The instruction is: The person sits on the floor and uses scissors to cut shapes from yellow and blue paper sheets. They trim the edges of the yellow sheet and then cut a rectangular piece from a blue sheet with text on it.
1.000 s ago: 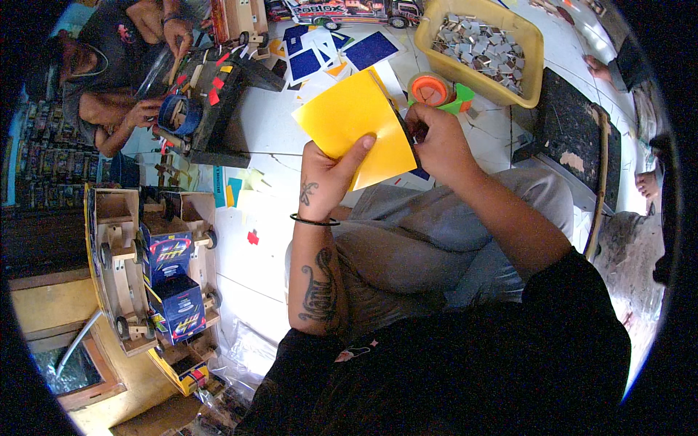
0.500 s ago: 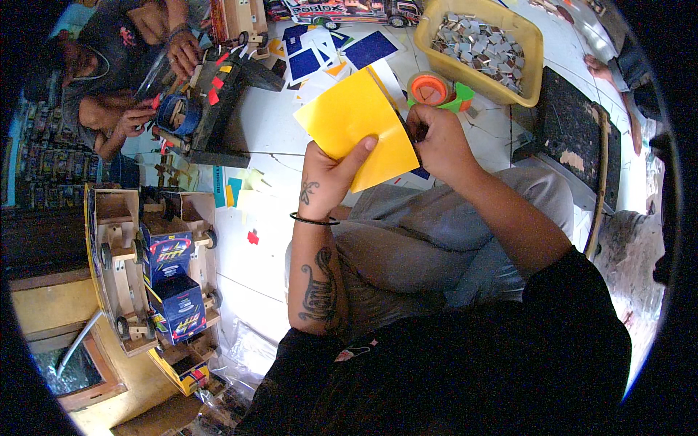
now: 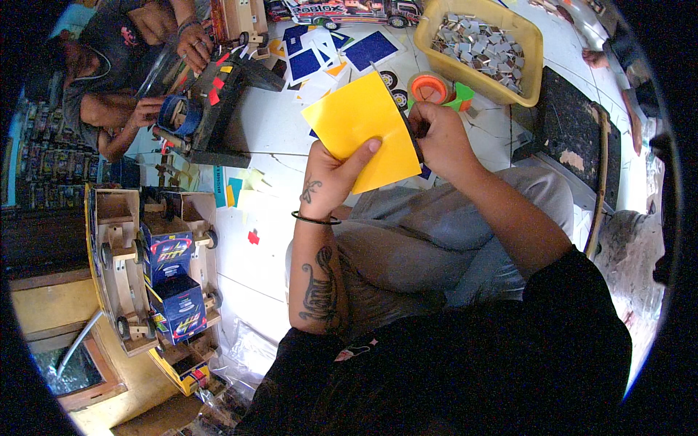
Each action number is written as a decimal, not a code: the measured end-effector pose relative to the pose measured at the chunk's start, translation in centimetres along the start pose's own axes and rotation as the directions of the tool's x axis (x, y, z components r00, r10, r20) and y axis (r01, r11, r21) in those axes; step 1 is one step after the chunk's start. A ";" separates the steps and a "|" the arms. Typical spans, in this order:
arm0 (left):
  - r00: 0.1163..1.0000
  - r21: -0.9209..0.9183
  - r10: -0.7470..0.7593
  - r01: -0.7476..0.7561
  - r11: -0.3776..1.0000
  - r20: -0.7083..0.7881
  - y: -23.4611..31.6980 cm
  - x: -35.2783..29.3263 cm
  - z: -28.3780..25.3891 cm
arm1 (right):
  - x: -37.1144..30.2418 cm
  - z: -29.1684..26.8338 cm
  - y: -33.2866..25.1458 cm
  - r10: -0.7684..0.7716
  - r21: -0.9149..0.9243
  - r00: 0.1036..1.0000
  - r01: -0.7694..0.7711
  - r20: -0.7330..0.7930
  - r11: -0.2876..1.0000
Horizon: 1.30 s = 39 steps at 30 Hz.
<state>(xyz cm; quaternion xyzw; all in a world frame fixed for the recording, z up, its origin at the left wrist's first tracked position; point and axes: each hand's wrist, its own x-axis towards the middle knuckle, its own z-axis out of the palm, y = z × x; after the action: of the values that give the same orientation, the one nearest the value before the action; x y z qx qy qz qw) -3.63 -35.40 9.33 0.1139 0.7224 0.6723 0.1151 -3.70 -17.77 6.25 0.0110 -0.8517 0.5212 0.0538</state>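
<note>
My left hand (image 3: 336, 173) holds a glossy yellow sheet (image 3: 360, 120) over my lap, thumb on its face and fingers hidden behind. At the sheet's right edge, my right hand (image 3: 442, 138) is closed on a dark thin tool (image 3: 409, 128). Most of that tool is behind the fingers and sheet, so its kind cannot be made out. Just past the sheet lie small black wheels (image 3: 399, 97) with pale hubs, beside an orange tape roll (image 3: 429, 89). Blue and white sheet pieces (image 3: 371, 50) are scattered on the tiles beyond.
A yellow tub (image 3: 534, 76) of small grey pieces stands at the far right, near a dark board (image 3: 574, 123). Wooden toy trucks (image 3: 174, 291) line the left side. Another person's hand (image 3: 195, 47) is over a black stand (image 3: 211, 120) at the far left.
The yellow sheet and my left hand have shifted slightly right. A white strip beside the sheet's right edge has gone from view, and wheels show there. The other person's hands have moved.
</note>
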 end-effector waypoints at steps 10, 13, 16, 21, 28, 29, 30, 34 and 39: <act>0.933 -0.104 -0.155 0.127 0.986 -0.326 -1.4 1.1 -0.2 | 0.5 0.8 -0.2 0.102 0.749 0.970 -0.235 0.220 0.619; 0.976 -0.034 -0.142 0.138 0.990 -0.164 -1.8 1.0 -0.1 | 0.6 0.9 0.2 0.151 0.694 0.976 -0.219 0.158 0.686; 0.979 -0.155 -0.126 0.101 0.983 -0.160 -1.9 1.0 -0.2 | 1.3 -0.8 0.9 0.112 0.596 0.991 -0.132 0.071 0.792; 0.970 -0.332 -0.160 0.093 0.939 -0.182 -1.8 1.6 -2.1 | 2.5 -2.6 1.8 0.041 0.275 0.998 -0.051 0.043 0.960; 0.984 -0.103 -0.157 0.147 0.984 -0.089 -3.3 1.4 -0.3 | 2.0 -0.3 1.7 -0.030 0.409 0.920 0.203 -0.392 0.890; 0.981 -0.095 -0.164 0.155 0.983 -0.099 -3.4 1.4 -0.2 | 1.9 -0.1 1.5 -0.115 0.350 0.893 0.285 -0.435 0.892; 0.980 -0.094 -0.160 0.149 0.984 -0.119 -3.5 1.5 -0.2 | 1.8 0.1 1.4 -0.196 0.285 0.863 0.356 -0.465 0.890; 0.970 -0.105 -0.192 0.177 0.979 -0.148 -3.6 1.5 -0.5 | 1.4 -0.1 0.9 -0.392 -0.023 0.781 0.437 -0.486 0.899; 0.964 -0.121 -0.203 0.184 0.975 -0.174 -3.9 1.5 -0.6 | 1.0 -0.4 0.4 -0.512 -0.149 0.753 0.499 -0.412 0.854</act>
<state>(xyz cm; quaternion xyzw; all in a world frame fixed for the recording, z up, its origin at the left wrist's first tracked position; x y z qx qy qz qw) -5.24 -35.75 5.47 -0.0264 0.7015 0.7022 0.1183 -4.66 -17.20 6.22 0.1227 -0.7899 0.4635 0.3824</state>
